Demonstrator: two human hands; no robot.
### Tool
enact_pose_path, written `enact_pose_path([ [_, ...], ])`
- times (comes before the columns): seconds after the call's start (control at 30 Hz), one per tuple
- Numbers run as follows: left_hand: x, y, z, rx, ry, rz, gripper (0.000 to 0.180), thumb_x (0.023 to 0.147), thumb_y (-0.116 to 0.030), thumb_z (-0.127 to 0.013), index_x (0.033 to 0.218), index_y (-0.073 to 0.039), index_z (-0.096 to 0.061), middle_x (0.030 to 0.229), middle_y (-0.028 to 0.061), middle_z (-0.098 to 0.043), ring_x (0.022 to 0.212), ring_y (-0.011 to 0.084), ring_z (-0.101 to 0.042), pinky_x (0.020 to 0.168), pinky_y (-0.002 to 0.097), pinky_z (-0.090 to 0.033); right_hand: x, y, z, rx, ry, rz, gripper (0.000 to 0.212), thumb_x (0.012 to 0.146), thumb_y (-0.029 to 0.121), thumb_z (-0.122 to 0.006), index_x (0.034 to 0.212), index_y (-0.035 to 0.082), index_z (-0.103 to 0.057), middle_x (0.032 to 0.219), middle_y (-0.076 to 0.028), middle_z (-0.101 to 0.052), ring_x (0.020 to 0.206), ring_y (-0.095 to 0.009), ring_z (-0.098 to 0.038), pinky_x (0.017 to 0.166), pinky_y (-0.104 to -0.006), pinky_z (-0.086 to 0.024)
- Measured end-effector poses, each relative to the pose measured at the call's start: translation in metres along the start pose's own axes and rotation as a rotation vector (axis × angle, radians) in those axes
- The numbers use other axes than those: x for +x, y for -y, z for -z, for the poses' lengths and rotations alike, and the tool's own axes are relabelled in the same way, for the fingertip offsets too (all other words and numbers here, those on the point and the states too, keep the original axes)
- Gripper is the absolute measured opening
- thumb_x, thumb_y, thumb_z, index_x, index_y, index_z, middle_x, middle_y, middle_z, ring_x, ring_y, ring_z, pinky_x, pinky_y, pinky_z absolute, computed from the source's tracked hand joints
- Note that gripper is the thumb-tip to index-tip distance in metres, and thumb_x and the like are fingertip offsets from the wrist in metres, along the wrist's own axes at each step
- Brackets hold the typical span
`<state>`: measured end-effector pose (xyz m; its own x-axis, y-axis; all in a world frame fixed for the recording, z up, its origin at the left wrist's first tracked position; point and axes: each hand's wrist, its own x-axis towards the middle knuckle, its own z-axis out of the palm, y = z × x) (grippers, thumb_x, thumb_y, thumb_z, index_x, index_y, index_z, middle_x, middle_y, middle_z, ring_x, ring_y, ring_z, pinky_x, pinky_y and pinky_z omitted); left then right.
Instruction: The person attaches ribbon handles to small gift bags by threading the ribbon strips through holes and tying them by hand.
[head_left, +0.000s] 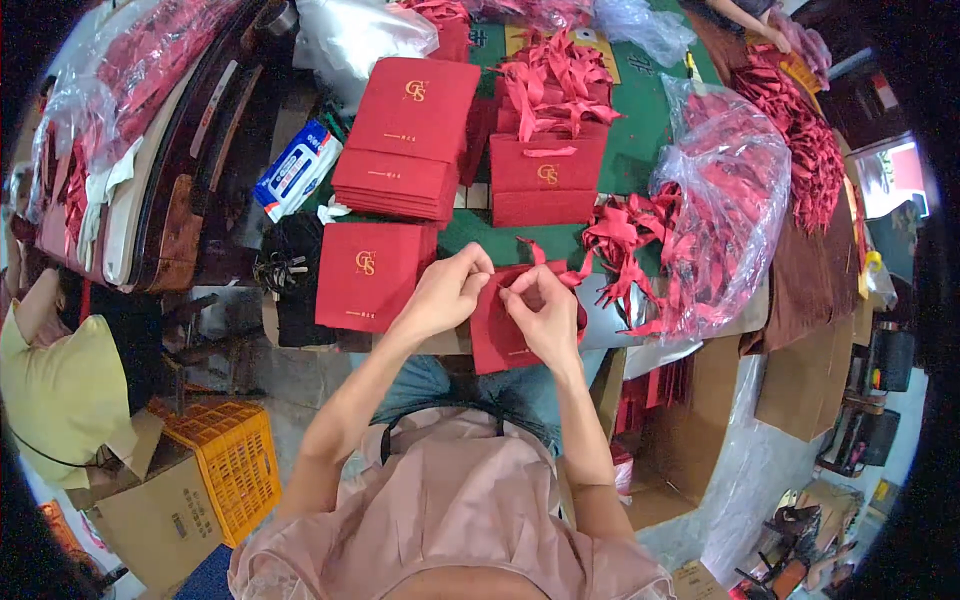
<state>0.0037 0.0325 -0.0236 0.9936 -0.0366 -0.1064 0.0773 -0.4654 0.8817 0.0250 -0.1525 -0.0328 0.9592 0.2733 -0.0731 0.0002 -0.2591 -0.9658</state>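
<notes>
Green-topped table (pixel 632 155) takes up most of the upper middle, piled with red goods. Big clear plastic bag (pixel 735 190) on its right side, full of red ribbons, some spilling out toward the middle. Open cardboard box (pixel 690 440) below the table edge, right; orange crate (pixel 240 465) on the floor, left. Tall stack of red paper bags (pixel 410 120) left of center, gold emblem on top one. Beside it, a group of red bags (pixel 547 185), loose ribbons heaped at its far end. Lower pile of red bags (pixel 368 275) nearer the person, just left of the hands.

Worked-on red bag (pixel 500 345): at near table edge, directly in front of the person, lying askew, bottom edge over the lap. Blue-and-white soft packet (pixel 298 170) left of the tall stack.

Left hand (pixel 448 292) at the bag's upper left, fingers bent inward; cannot tell what, if anything, is gripped. Right hand (pixel 547 318) over the bag's right half, thumb and forefinger tips pressed together; anything between them too small to tell. Short red ribbon (pixel 537 254) just beyond the right hand, by the bag's far edge.
</notes>
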Motion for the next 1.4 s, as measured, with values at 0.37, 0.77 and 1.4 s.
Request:
enact_pose_path([
  [0.37, -0.004, -0.016, 0.0, -0.047, -0.027, 0.016, 0.01, 0.091, -0.001, -0.057, 0.1, 0.001, -0.06, 0.084, 0.0151, -0.068, 0.077, 0.0239, -0.069, 0.07, 0.036, -0.053, 0.004, 0.015, -0.004, -0.077, -0.027, -0.056, 0.014, 0.082, 0.008, -0.073, 0.082, 0.004, -0.059, 0.07, -0.006, -0.065, 0.065, -0.013, -0.063, 0.062, -0.029, -0.049],
  [0.77, -0.007, -0.016, -0.009, -0.084, -0.128, -0.083, 0.009, 0.087, -0.003, -0.061, 0.096, -0.001, -0.057, 0.08, 0.0157, -0.066, 0.071, 0.0316, -0.067, 0.065, 0.0409, -0.052, -0.002, 0.024, -0.006, -0.175, -0.01, 0.068, 0.011, 0.085, 0.001, -0.07, 0.092, 0.003, -0.062, 0.087, -0.012, -0.071, 0.076, -0.024, -0.072, 0.069, -0.0329, -0.055],
  [1.4, -0.02, -0.011, -0.025, 0.144, -0.279, -0.437, 0.013, 0.082, -0.004, -0.074, 0.092, -0.004, -0.066, 0.09, 0.0104, -0.056, 0.077, 0.0292, -0.063, 0.062, 0.0383, -0.053, 0.046, 0.035, 0.038, -0.394, 0.452, 0.006, 0.02, 0.084, 0.017, -0.07, 0.094, -0.001, -0.072, 0.081, -0.016, -0.071, 0.078, -0.022, -0.07, 0.072, -0.0345, -0.053],
])
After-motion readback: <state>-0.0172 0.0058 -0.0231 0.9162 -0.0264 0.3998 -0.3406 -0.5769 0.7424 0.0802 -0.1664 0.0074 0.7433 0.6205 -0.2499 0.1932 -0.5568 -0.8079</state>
